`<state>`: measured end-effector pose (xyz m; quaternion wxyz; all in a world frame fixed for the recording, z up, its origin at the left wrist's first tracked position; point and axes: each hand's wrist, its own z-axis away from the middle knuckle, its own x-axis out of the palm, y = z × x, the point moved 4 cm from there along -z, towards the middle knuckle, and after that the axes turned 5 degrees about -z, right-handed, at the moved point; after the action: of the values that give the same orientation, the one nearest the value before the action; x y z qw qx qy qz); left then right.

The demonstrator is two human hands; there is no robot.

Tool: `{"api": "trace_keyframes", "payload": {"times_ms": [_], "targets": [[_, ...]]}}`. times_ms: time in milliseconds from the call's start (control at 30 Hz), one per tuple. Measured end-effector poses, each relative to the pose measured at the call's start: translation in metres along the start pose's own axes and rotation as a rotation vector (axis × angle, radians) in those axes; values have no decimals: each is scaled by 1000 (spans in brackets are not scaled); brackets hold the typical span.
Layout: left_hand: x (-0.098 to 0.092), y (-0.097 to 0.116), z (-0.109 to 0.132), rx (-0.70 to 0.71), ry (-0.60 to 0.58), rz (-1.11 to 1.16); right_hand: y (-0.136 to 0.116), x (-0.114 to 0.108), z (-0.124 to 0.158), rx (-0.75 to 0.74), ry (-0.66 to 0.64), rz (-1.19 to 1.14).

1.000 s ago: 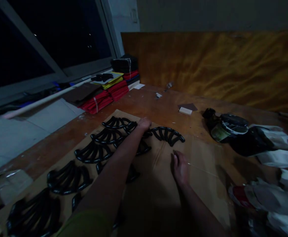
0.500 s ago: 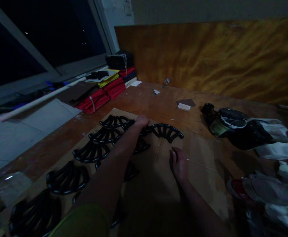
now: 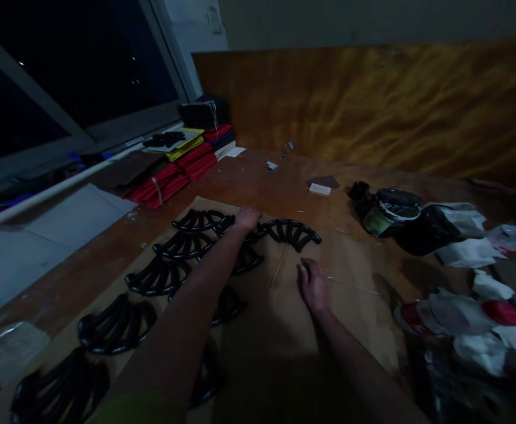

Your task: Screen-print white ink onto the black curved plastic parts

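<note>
Black glossy fan-shaped pieces with curved ribs lie in rows on a brown cardboard sheet (image 3: 350,330). My left hand (image 3: 248,219) reaches to the far row, palm down over a black ribbed piece (image 3: 254,237). Its fingers are hidden, so its grip cannot be told. Just right of it lies another black fan-shaped piece (image 3: 292,231). My right hand (image 3: 314,287) hovers at or rests on the cardboard below that piece, fingers loosely bent with a gap at the thumb. Nothing shows in it. My left forearm covers part of the rows.
Red folded stacks (image 3: 163,184) lie at the back left, beneath a window. On the right stand a dark-stained tub (image 3: 390,212), crumpled white paper (image 3: 470,252) and a red-ended container (image 3: 410,317). A wooden board (image 3: 350,106) closes off the back. A small white block (image 3: 319,189) lies behind the cardboard.
The view has turned slightly right, so everything sits a little further left. Both hands stay at nearly the same places over the cardboard. The black pieces keep their arrangement.
</note>
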<state>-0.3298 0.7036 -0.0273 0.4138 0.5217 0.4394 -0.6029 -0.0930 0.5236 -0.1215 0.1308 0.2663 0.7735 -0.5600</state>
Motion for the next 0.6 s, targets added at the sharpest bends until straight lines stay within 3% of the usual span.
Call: {"api": "trace_keyframes", "payload": {"times_ms": [133, 267, 367, 467, 600], "targets": [[-19, 33, 35, 55, 112, 61, -2, 1, 4, 31, -54, -18], [-21, 88, 88, 153, 173, 146, -15, -4, 46, 140, -46, -82], [-9, 130, 132, 211, 211, 383, -34, -13, 101, 253, -58, -143], [9, 171, 174, 288, 199, 540, -55, -28, 154, 372, -164, -177], [34, 216, 222, 237, 65, 740, -84, -82, 203, 348, -346, -266]]}}
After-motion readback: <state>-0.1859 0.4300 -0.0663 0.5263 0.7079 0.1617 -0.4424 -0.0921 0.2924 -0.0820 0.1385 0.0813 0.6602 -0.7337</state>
